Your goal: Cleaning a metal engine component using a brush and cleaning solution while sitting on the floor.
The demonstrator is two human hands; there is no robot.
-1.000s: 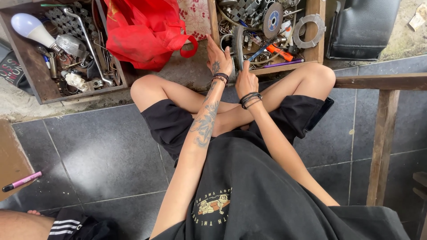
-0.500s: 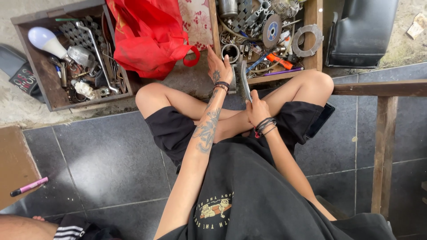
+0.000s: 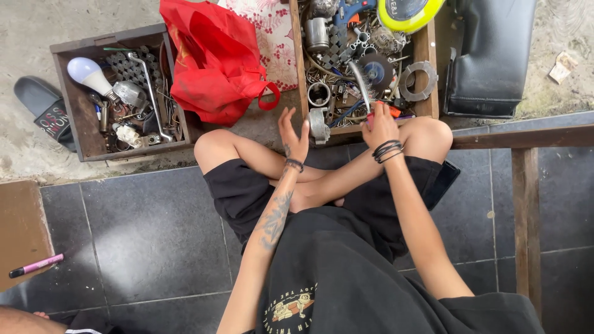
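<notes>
1. Sitting cross-legged on the dark tiled floor (image 3: 154, 235), the person has both arms stretched toward a wooden crate (image 3: 427, 55) crammed with metal scrap, just past the knees at the floor's far edge.
2. Next biggest: a black case (image 3: 489, 55) off the crate's right side, and a red plastic bag (image 3: 216, 62) slumped between that crate and a second, darker wooden box (image 3: 74, 124) at the far left.
3. That left box carries a white light bulb (image 3: 86, 73) in its far-left corner, plus a long metal lever and loose bits.
4. A black sandal (image 3: 43, 108) lies on the concrete just outside the box's left wall.
5. Right hand (image 3: 380, 127) is clenched around a curved grey metal rod (image 3: 360, 83), gripping its lower end at the crate's near edge; the rod arcs up over the junk inside.
6. Left hand (image 3: 294, 133) is released, fingers spread, palm facing right, holding nothing, just beside a small grey metal cylinder part (image 3: 319, 124) at the crate's near-left corner. Can't tell if it's actually touching.
7. Smallest: a pink marker (image 3: 36, 265) lying on a brown board at the left edge of the floor.
</notes>
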